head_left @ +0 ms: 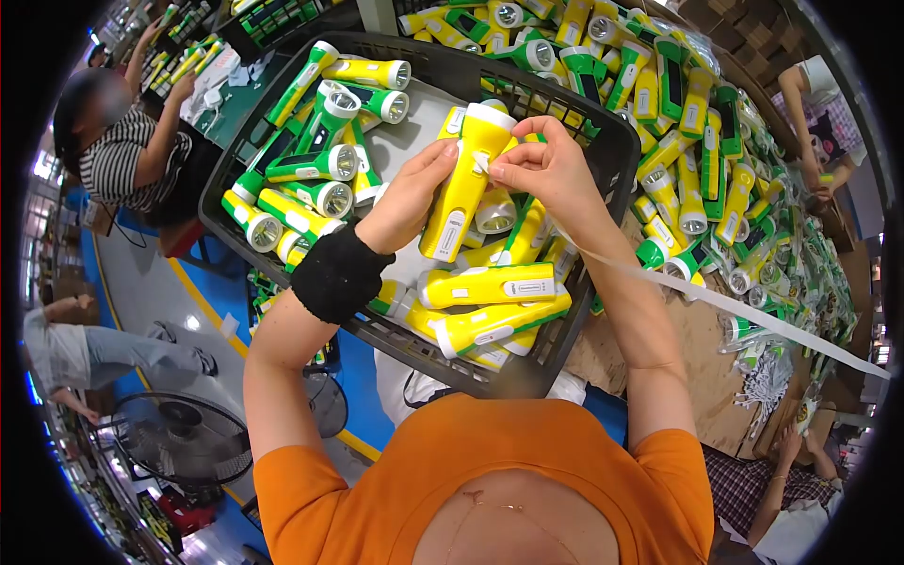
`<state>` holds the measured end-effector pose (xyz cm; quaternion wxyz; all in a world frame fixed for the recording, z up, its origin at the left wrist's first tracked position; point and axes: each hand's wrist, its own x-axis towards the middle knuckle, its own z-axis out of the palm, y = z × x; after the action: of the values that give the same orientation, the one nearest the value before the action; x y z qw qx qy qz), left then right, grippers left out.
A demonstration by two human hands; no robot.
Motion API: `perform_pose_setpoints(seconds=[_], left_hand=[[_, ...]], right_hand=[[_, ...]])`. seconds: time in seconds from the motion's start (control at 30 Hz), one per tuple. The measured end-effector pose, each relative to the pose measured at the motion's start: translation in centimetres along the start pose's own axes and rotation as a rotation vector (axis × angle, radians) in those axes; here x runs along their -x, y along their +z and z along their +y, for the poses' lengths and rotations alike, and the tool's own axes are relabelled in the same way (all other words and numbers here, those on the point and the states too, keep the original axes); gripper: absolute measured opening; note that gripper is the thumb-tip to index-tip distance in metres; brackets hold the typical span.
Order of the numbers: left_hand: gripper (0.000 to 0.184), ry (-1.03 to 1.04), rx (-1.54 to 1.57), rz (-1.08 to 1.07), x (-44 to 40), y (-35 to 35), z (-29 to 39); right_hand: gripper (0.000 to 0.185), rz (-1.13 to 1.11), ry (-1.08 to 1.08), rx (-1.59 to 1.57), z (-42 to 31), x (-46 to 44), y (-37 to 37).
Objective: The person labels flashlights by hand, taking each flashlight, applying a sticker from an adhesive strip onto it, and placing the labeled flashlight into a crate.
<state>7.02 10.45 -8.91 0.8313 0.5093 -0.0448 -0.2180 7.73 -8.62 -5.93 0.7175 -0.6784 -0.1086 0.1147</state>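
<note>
A yellow flashlight (457,193) with a white head is held above a black crate (414,363), its head pointing up and away. My left hand (421,193) is closed around its left side, below the head. On the right side, my right hand (551,174) pinches at a small white part near the flashlight's neck; a white strip (753,315) runs from near this hand out to the right. Beneath both hands, more yellow and green flashlights (490,285) lie in the crate, with others (330,169) in its left half.
A large pile of flashlights (697,141) covers the table (678,348) on the right, with white cords (763,381) near its front. Co-workers (132,141) sit at the left and the right edges (819,113). A black fan (179,438) stands at lower left.
</note>
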Motion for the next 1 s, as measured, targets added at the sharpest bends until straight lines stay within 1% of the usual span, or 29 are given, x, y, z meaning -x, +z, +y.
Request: perform_pose_setpoints(seconds=[0.07,0.2,0.27,0.4,0.47,0.5,0.57,0.6,0.67,0.7,0.77,0.8,0.87,0.9,0.97,1.0], left_hand=[[0.036,0.021,-0.029,-0.026,0.0,0.0,-0.1],[0.036,0.045,-0.073,-0.05,0.3,0.7,0.3],[0.034,0.152,-0.388,0.056,0.3,1.3,0.3],[0.033,0.208,-0.388,0.072,0.1,0.7,-0.4],[0.033,0.197,-0.32,0.074,0.4,1.1,-0.1],[0.033,0.197,-0.321,0.072,0.5,1.4,0.1],[0.035,0.201,-0.208,0.055,0.7,1.8,0.4],[0.035,0.202,-0.209,0.053,0.8,1.8,0.5],[0.037,0.196,-0.053,0.005,0.9,2.0,0.8],[0.037,0.197,-0.053,0.003,0.8,2.0,0.6],[0.037,0.349,-0.358,0.083,0.6,2.1,-0.1],[0.037,0.351,-0.359,0.083,0.6,2.2,-0.2],[0.035,0.384,-0.45,0.095,0.9,2.5,-0.2],[0.035,0.39,-0.455,0.093,1.2,2.8,-0.2],[0.032,0.589,-0.7,0.218,1.5,4.1,-0.2],[0.036,0.703,-0.829,0.254,1.1,4.2,-0.5]], right_hand=[[0.045,0.016,-0.033,0.015,0.3,-0.1,0.1],[0.044,0.041,-0.021,0.063,0.4,-0.3,0.4],[0.042,0.049,-0.071,0.052,0.7,-0.4,0.7],[0.041,0.084,-0.099,0.145,0.7,0.0,1.5],[0.041,0.156,-0.212,0.307,0.4,0.4,2.0],[0.041,0.158,-0.214,0.307,0.2,0.7,2.2],[0.039,0.237,-0.293,0.423,-0.2,1.2,2.5],[0.039,0.239,-0.295,0.423,-0.2,1.2,2.3],[0.033,0.257,-0.297,0.377,-0.1,1.3,2.0],[0.033,0.258,-0.298,0.378,-0.2,1.4,2.0],[0.023,0.171,-0.135,0.209,-0.4,2.0,2.0],[0.023,0.171,-0.137,0.21,-0.6,2.3,2.0],[0.014,0.189,-0.132,0.143,-1.2,2.9,2.1],[0.014,0.19,-0.14,0.142,-1.2,3.2,2.1],[0.012,0.223,-0.203,0.227,-0.7,3.5,1.8],[0.01,0.288,-0.281,0.279,0.1,3.4,1.4]])
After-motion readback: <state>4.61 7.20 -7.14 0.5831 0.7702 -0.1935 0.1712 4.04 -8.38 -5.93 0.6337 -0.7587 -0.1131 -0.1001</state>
